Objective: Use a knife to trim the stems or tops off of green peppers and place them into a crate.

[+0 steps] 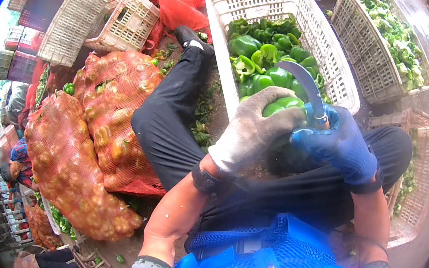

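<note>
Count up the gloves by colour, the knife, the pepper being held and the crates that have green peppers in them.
Grey glove: 1
Blue glove: 1
Curved knife: 1
Green pepper held: 1
White crates with green peppers, one in front and one to its right: 2
Total: 6

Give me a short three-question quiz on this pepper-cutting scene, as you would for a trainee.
1. True or false: the left hand in the grey glove grips a green pepper.
2. What does the right hand in the blue glove hold? A) curved knife B) scissors C) brush
3. What fills the white crate just ahead of the hands?

Key: 1 true. 2 A, the curved knife. 3 Green peppers.
</note>
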Action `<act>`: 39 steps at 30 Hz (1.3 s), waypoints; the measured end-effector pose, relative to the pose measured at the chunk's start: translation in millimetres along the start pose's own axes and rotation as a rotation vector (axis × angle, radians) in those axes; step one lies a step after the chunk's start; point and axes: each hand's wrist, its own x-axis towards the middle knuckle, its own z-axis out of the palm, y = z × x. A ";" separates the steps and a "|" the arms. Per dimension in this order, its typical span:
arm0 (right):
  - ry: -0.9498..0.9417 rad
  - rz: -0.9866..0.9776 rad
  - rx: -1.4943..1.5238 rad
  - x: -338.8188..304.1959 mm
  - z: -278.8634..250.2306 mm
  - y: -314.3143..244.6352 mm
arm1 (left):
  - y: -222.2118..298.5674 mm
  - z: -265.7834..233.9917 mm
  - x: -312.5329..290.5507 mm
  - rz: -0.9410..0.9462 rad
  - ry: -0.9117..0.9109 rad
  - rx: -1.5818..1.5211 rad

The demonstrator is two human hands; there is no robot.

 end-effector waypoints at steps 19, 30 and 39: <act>0.435 -0.219 0.735 -8.1 -34.9 42.9 | -27.1 52.3 37.4 0.102 0.220 0.073; 1.343 -0.246 -0.410 -183.5 -291.5 148.2 | -41.6 -82.7 120.6 0.347 0.312 1.183; 1.201 -0.215 -0.045 -199.9 -284.8 215.0 | -54.7 -115.6 225.1 -0.100 -0.135 2.020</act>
